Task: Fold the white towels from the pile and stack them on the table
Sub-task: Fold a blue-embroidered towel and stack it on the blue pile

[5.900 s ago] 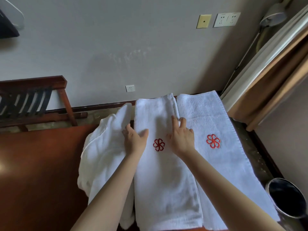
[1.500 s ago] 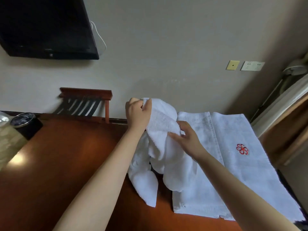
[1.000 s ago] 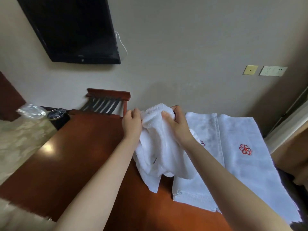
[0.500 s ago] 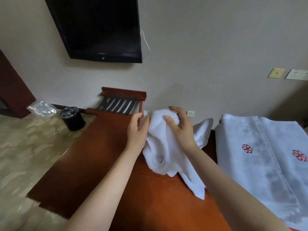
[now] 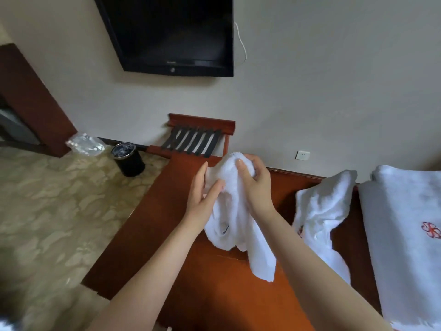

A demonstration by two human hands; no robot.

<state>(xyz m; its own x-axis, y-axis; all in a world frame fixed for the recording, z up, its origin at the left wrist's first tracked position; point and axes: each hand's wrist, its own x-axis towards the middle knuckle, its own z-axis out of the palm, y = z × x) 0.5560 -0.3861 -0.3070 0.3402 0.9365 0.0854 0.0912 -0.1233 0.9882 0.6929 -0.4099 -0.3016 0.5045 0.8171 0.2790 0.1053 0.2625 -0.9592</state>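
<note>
Head view: since half a second ago the camera has swung left, sliding the flat folded white towels with red flower embroidery (image 5: 405, 225) toward the right edge. Left hand (image 5: 202, 199) and right hand (image 5: 256, 187) both clench the crumpled white terry towel (image 5: 235, 225), held bunched above the reddish-brown wooden table (image 5: 214, 290), its tail hanging to the tabletop. A second rumpled white towel (image 5: 322, 211) lies between it and the folded ones. Black round waste bin (image 5: 128, 158) stands on the floor.

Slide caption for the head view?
Both hands, left and right, lift a crumpled white towel above the wooden table.
</note>
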